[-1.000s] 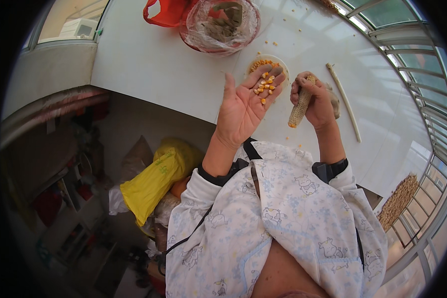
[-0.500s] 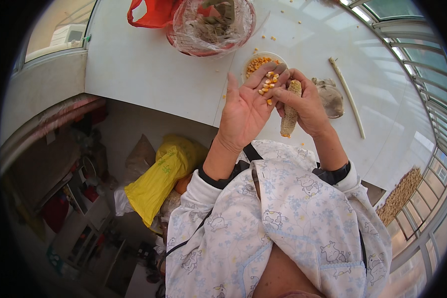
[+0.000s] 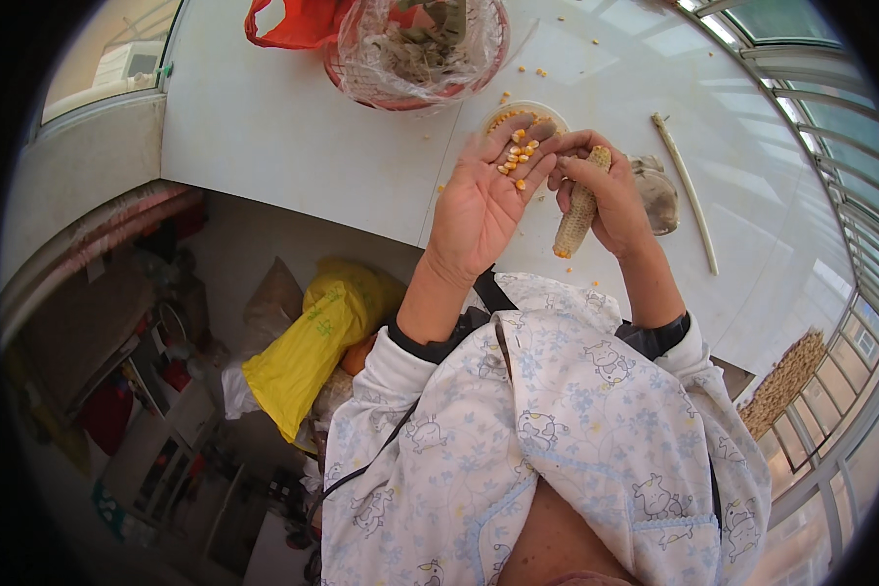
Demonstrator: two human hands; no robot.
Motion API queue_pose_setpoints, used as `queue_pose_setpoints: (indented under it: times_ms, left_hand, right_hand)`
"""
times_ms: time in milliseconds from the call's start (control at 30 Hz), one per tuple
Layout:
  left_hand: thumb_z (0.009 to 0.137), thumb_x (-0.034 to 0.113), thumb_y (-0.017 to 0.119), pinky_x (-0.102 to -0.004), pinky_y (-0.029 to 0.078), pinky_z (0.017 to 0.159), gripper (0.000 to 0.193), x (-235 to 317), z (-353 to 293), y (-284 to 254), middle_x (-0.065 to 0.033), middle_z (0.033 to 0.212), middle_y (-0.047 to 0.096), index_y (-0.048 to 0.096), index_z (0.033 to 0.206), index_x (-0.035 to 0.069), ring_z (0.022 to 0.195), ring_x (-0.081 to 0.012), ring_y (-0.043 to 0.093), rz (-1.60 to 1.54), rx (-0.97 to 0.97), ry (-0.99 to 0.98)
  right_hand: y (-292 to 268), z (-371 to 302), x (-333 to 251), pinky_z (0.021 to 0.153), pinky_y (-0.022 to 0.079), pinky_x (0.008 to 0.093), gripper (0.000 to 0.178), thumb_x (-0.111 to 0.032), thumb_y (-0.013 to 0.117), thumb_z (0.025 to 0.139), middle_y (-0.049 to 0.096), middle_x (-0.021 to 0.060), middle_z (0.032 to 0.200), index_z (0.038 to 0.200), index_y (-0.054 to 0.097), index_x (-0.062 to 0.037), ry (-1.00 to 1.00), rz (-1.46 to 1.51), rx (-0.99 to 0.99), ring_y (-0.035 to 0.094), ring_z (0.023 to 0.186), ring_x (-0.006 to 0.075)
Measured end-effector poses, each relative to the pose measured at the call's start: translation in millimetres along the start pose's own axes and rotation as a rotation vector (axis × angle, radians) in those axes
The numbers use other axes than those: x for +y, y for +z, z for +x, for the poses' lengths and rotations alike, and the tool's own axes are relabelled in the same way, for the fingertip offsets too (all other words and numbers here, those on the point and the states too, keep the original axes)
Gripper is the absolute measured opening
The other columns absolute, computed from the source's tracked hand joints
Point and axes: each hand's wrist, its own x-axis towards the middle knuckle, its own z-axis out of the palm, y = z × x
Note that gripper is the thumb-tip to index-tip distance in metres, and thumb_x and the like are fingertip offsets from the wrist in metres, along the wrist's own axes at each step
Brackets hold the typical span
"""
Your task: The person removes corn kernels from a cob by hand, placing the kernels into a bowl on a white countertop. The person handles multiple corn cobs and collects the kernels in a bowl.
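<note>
A pale, pitted corn cob (image 3: 578, 213) is gripped by the right hand (image 3: 617, 198) at two o'clock from centre.
White tabletop (image 3: 332, 146) is spread at eleven, bounded by its edge at ten; a yellow bag (image 3: 308, 356) with unreadable green print is seen at eight; orange-yellow kernels (image 3: 514, 163) are held on the flat, upturned left hand (image 3: 484, 210) at one.

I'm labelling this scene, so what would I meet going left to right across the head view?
Yellow bag, open left hand, mostly stripped corncob, pale stick, brown heap.
</note>
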Motion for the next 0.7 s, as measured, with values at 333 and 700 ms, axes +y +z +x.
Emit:
queue_pose_setpoints:
  times_ms: [333, 700]
  left_hand:
    - [0.101, 0.013, 0.043, -0.0312, 0.054, 0.089, 0.031, -0.9, 7.4, -11.7, -0.0185, 0.113, 0.061, 0.049, 0.123, -0.007, 0.103, -0.0247, 0.063, 0.253, 0.034, 0.035]
    - [0.101, 0.013, 0.042, -0.0317, 0.057, 0.082, 0.024, -3.4, 18.2, -24.3, -0.0143, 0.104, 0.064, 0.054, 0.112, -0.004, 0.094, -0.0221, 0.066, 0.253, 0.073, 0.015]
  right_hand:
    - [-2.3, 26.9, 22.5, 0.051, 0.049, 0.0232, 0.034, -0.013, 0.062, 0.081, 0.064, 0.0070, 0.088, 0.113, 0.060, -0.0014, -0.036, -0.308, 0.038, 0.057, 0.059, 0.0098]
    - [-18.4, 31.5, 29.5, 0.056, 0.052, 0.0223, 0.035, -0.017, 0.061, 0.091, 0.067, 0.0061, 0.098, 0.120, 0.055, 0.0010, -0.071, -0.362, -0.015, 0.064, 0.075, 0.0090]
